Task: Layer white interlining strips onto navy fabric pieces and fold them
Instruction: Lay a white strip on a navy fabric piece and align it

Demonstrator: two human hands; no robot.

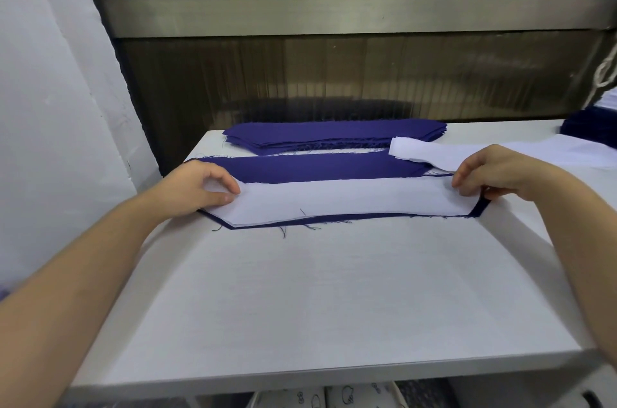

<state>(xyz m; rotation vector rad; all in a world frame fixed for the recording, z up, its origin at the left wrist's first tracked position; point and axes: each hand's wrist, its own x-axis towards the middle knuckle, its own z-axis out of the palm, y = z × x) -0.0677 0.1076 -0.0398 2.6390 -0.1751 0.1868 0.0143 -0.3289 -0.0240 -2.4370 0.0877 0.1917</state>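
My L hand [200, 187] sits at abt 10 o'clock of the table [334, 300]. Its thumb & fingers are curled, pinching the left end of the strip [350, 202]. My R hand [494, 174] is at abt 2 o'clock, fingers curled down & nipping the strip's right end. Thumb's mostly hidden, so can't tell how deep that grip goes.

The strip is white & lies flat, long side running 9-to-3 btwn both hands, on top of the navy piece [317, 167]. It covers the near half of the navy piece; the far half shows bare toward 12. A thin navy edge w/ loose threads sticks out along the strip's 6 o'clock side, & a navy corner shows under my R hand. The strip's left end is cut on a slant.

Just beyond, toward 12, is a stack [334, 137] of more navy pieces, near edge frayed. At abt 1 o'clock a 2nd strip [467, 155], also white, overlaps the stack's near-right edge & runs off toward 3. Far off at 2 there's a dark navy pile [587, 127], cut off by the frame.

Behind the table at 12 is a dark curtain [334, 80] under a steel bar [334, 17]. A white cord [605, 80] hangs at the right edge.
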